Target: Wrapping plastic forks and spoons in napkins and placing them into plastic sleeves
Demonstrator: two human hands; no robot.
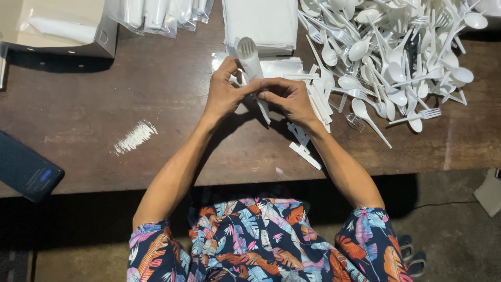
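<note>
- White plastic fills my hands: my left hand (223, 94) and my right hand (289, 98) meet over the brown wooden table (156, 104), fingertips nearly touching.
- Between them I hold a rolled white napkin bundle (252, 67) with a plastic fork head sticking out of its top end; it stands tilted, the top pointing away from me.
- My left hand is closed around the bundle's lower part, thumb pressed on its front.
- My right hand is pinched narrow, forefinger and thumb on the bundle's lower edge just beside my left thumb.
- Beyond the bundle lies a stack of white napkins (260, 21), and just under my hands a few clear wrapped packets (279, 67) rest on the table.
- To my right spreads a big heap of white plastic spoons and forks (396, 47), touching and crossing one another.
- Near my right wrist lie a few flat white paper sachets (305, 151), some close to the table edge.
- At the far left corner sits an open cardboard box (57, 26); a dark phone (26, 169) lies at the left edge, well apart from my hands.
- A pale scuffed patch (134, 137) marks the wood between the phone and my left arm.
</note>
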